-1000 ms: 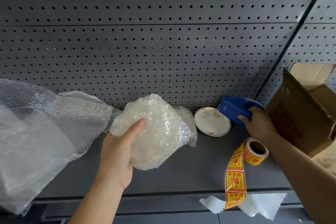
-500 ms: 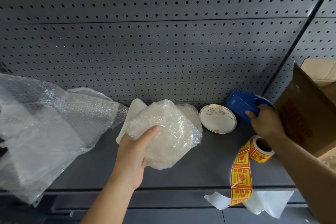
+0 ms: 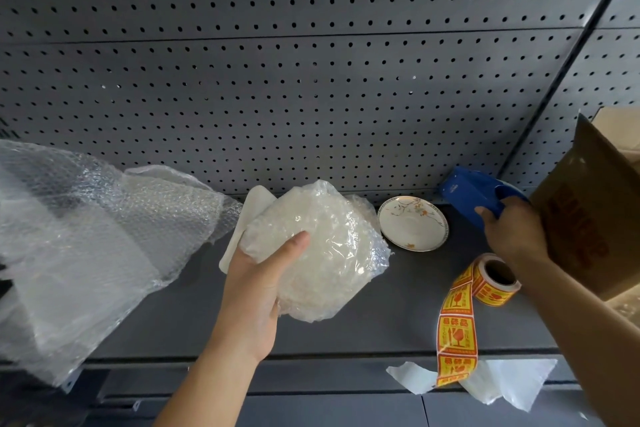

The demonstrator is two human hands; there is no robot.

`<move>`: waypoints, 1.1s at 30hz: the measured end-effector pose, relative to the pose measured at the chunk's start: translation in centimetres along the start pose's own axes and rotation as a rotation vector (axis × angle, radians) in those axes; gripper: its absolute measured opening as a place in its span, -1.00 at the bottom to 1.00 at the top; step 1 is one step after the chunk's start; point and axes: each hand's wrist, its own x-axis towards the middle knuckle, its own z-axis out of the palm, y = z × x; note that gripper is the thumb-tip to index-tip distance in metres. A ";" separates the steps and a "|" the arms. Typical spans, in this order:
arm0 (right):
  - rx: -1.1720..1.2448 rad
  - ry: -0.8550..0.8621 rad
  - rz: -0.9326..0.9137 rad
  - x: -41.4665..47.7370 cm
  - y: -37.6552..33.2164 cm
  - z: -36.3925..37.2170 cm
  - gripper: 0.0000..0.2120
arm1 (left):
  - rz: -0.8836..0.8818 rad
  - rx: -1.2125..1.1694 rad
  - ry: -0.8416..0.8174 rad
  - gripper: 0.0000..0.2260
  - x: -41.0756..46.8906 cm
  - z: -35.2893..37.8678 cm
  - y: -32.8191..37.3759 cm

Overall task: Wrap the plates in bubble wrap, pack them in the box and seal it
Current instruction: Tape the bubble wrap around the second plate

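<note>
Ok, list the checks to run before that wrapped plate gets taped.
1. Left hand grips the wrapped plate: ok, thumb across its face.
2. Right hand holds the blue tape dispenser: ok, fingers curled round it.
3. Wrap fully closed: cannot tell; loose film sticks out on the right.
4. Bare plate wrapped: not ok, it lies uncovered on the shelf.
5. Cardboard box open: ok, flap raised; its inside is hidden.

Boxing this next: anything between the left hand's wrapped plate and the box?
Yes. The right hand, gripping the blue tape dispenser, sits in the path beside the cardboard box; a bare plate and label roll lie on the shelf below.
</note>
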 end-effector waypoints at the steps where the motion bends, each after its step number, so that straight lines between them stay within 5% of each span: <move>1: -0.014 0.006 0.000 0.0 0.0 0.0 -0.69 | 0.012 0.007 0.004 -0.61 0.1 -0.1 -0.1; 16: -0.277 -0.014 0.007 0.2 0.2 0.7 -0.65 | -0.009 0.073 0.012 -0.51 1.0 0.2 -1.9; 23: -0.264 -0.073 -0.004 -0.5 -0.7 -1.3 -0.63 | -0.091 0.096 -0.026 -0.65 1.4 1.4 -2.4; 26: 0.011 -0.066 -0.064 -2.9 -2.8 -3.5 -0.59 | -0.120 0.145 -0.046 -0.65 1.1 1.2 -2.6; 30: 0.755 -0.595 0.088 -9.3 -7.6 -7.0 -0.75 | -0.231 0.244 -0.129 -0.67 0.9 1.1 -2.2; 33: 0.998 -0.994 0.062 -12.3 -9.8 -7.9 -0.73 | -0.256 0.289 -0.149 -0.67 2.1 1.5 -1.2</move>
